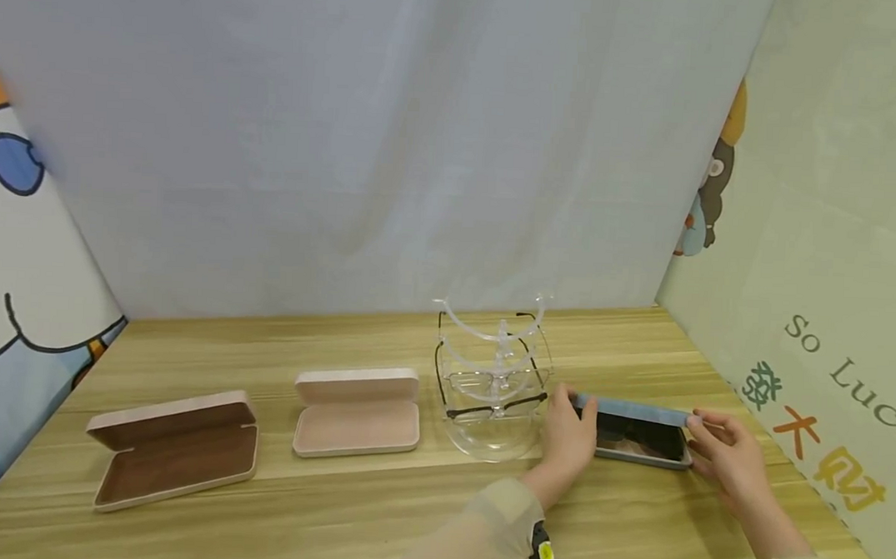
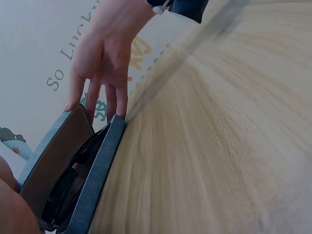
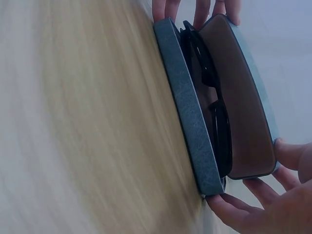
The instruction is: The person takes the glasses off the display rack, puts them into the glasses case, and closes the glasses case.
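Observation:
A blue glasses case (image 1: 635,411) lies on the table at the right, its lid partly raised. Inside it rests a pair of black sunglasses (image 3: 222,136), with the brown lining (image 3: 243,112) showing behind. My left hand (image 1: 570,437) holds the case's left end. At the opposite end my right hand (image 1: 736,463) grips it, thumb on the lid and fingers by the base, as the left wrist view shows. Some fingers of my left hand (image 2: 14,209) are cut off in that view.
A clear display stand (image 1: 491,448) holding eyeglasses (image 1: 472,412) stands just left of my left hand. Farther left are an open pink glasses case (image 1: 355,455) and an open case with brown lining (image 1: 176,491). Printed cloth (image 1: 832,246) borders the table's right side.

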A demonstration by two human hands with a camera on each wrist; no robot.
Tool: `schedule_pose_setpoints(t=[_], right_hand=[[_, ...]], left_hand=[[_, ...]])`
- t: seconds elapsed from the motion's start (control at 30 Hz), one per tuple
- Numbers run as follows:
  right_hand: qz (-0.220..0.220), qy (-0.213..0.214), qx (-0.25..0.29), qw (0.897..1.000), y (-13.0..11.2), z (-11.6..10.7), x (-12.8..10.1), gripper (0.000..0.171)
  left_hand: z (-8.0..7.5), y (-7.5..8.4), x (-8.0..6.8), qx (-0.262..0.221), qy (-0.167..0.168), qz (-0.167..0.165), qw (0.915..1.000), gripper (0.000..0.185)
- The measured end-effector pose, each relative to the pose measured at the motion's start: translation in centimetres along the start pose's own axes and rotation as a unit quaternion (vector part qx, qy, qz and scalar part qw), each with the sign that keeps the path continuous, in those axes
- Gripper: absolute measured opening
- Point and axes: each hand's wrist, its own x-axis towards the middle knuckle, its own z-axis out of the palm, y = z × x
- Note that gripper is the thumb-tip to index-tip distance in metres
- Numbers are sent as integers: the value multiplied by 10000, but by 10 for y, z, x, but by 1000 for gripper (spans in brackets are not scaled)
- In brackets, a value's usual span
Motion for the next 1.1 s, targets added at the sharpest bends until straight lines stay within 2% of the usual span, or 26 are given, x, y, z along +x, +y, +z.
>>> schedule_pose_setpoints(t=[0.13,0.3,0.37,0.43,0.53,0.6,0.8,0.93,1.03,1.1], right_hand=[[-147,-161,94,9997,5,-4,0,12],[-150,-411,313,9986,11,-10,1,15],[-191,-410,-111,9989,16,-12,1,17],[-243,-301,-693,9968,22,-13,1,26],[-240,-27,-1782,9837,28,-11,-1,50],[-242,65,-2043,9786,27,-8,-1,60],[-184,-27,-2423,9700,19,-4,-3,61],[-377,-126,-2898,9562,12,-2,-5,55],[-621,-84,-3448,9366,6,0,-6,48],[-878,67,-3866,9180,2,3,-8,41]], left_hand=[[-1,-1,-1,12,-47,30,10000,14],[-4,-6,-3,37,-75,301,9995,14],[-3,-10,-5,104,-34,409,9991,14],[-3,-14,-6,234,12,478,9986,15],[-2,-20,-8,476,112,595,9970,18],[-2,-22,-8,518,98,628,9966,20],[-4,-20,-9,569,-48,584,9967,24],[-7,-15,-12,541,-174,456,9973,29],[-11,-13,-14,460,-408,340,9975,31],[-16,-13,-15,355,-570,313,9973,30]])
